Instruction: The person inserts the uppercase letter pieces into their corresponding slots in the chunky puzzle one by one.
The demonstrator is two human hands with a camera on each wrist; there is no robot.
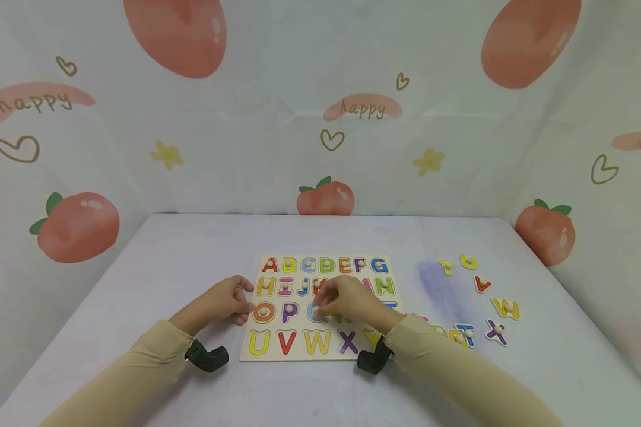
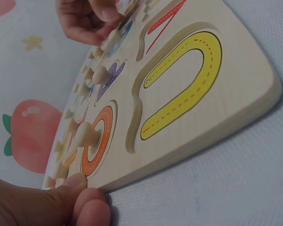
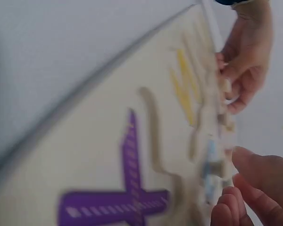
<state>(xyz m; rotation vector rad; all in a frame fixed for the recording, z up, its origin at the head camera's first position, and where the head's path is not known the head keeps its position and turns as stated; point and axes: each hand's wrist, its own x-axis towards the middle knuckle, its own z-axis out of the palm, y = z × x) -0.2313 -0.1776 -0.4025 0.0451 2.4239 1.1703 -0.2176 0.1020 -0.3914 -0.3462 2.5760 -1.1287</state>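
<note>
A wooden alphabet puzzle board [image 1: 278, 356] lies on the table, with knobbed letters in its upper rows. At its left edge, my left hand [image 1: 227, 302] holds the board, thumb on the rim beside the orange O [image 2: 106, 136] and fingers curled against the side. Over the third row, my right hand [image 1: 347, 299] hovers at the light-blue Q [image 1: 314, 314]. Its thumb and fingertips stand slightly apart close to the Q's knob [image 3: 217, 168], with no piece visible between them. The bottom row shows printed recesses, among them a yellow U [image 2: 203, 70] and a purple X [image 3: 134, 188].
Loose letters lie right of the board: a yellow Y [image 1: 446, 267], a yellow U [image 1: 468, 262], a red V [image 1: 482, 284], a W [image 1: 506, 308], a purple X [image 1: 496, 333] and a blue T [image 1: 466, 333]. Several more are partly behind my right forearm. A printed cloth backdrop [image 1: 246, 166] stands behind.
</note>
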